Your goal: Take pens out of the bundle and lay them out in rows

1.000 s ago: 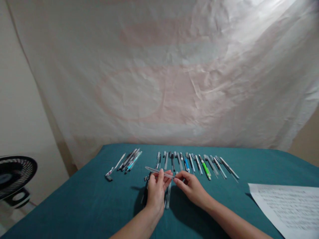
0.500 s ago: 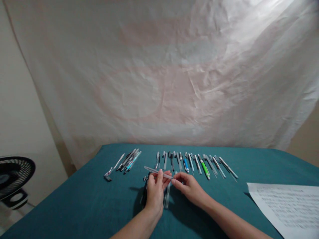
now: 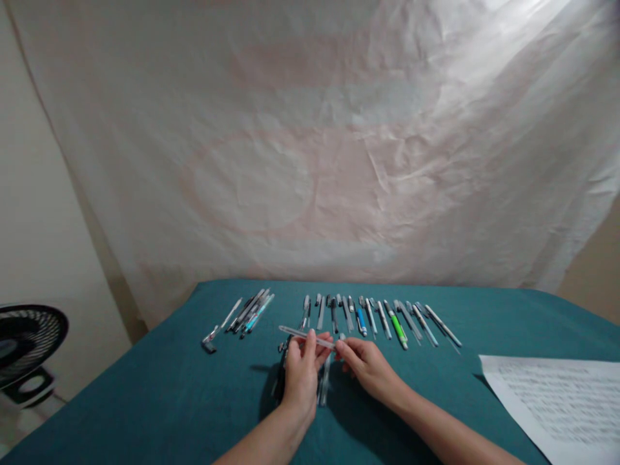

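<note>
My left hand (image 3: 301,372) pinches a clear pen (image 3: 294,332) and holds it level just above the teal table (image 3: 159,394), its tip pointing left. My right hand (image 3: 367,363) is closed at the pen's right end, fingertips pinched on something small that I cannot make out. Both hands hover over a few pens (image 3: 325,381) lying on the cloth beneath them. A row of several pens (image 3: 382,318) lies beyond the hands, one green (image 3: 398,329) and one blue (image 3: 361,319).
A second bunch of pens (image 3: 249,312) lies at the far left of the table. A printed sheet of paper (image 3: 557,394) sits at the right edge. A black fan (image 3: 24,342) stands on the floor to the left. A wrinkled white cloth (image 3: 314,142) hangs behind.
My right hand has shifted slightly left, closer to the end of the clear pen. My left hand and the pen have barely moved.
</note>
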The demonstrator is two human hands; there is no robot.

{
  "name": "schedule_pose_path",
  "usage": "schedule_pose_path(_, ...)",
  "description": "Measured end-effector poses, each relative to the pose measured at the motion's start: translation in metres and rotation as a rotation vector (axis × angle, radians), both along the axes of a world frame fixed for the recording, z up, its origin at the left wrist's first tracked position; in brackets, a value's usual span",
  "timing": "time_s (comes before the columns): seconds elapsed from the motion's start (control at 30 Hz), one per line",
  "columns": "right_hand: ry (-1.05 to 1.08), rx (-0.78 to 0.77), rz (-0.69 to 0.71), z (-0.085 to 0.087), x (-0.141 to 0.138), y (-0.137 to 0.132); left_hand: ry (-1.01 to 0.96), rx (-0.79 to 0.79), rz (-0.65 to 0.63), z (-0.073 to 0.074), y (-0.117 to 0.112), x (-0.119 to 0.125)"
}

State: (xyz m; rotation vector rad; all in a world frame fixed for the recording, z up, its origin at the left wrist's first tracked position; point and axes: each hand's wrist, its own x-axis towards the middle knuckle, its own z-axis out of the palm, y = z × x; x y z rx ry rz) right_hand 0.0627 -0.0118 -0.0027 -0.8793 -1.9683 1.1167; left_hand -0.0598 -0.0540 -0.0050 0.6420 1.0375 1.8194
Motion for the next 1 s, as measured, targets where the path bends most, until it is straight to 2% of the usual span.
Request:
schedule_pose_path(0.07, -0.022, -0.008, 0.004, -0.001, 0.0, 0.0, 0.01, -0.005, 0.003, 0.0, 0.0, 0.0)
schedule_pose_path(0.23, 0.026, 0.141, -0.082, 0.0, 0.001, 0.0, 0.014, 0.001, 0.006, 0.001, 0.001, 0.001)
schedule_pose_path(0.63, 0.084, 0.21, -0.151, 0.005, 0.004, 0.0, -0.075, -0.014, 0.064, 0.008, 0.0, -0.001)
schedule_pose_path(0.73, 0.079, 0.239, -0.171, 0.002, 0.005, 0.004, -0.07, -0.035, 0.085, 0.007, 0.001, -0.002)
schedule_pose_path(0.83, 0.013, 0.306, -0.166, -0.007, 0.007, 0.011, -0.054, -0.05, 0.099, 0.006, 0.001, -0.002)
schedule_pose_path(1.0, -0.241, 0.446, -0.134, -0.017, 0.009, 0.015, -0.048, -0.059, 0.094, 0.003, 0.002, -0.001)
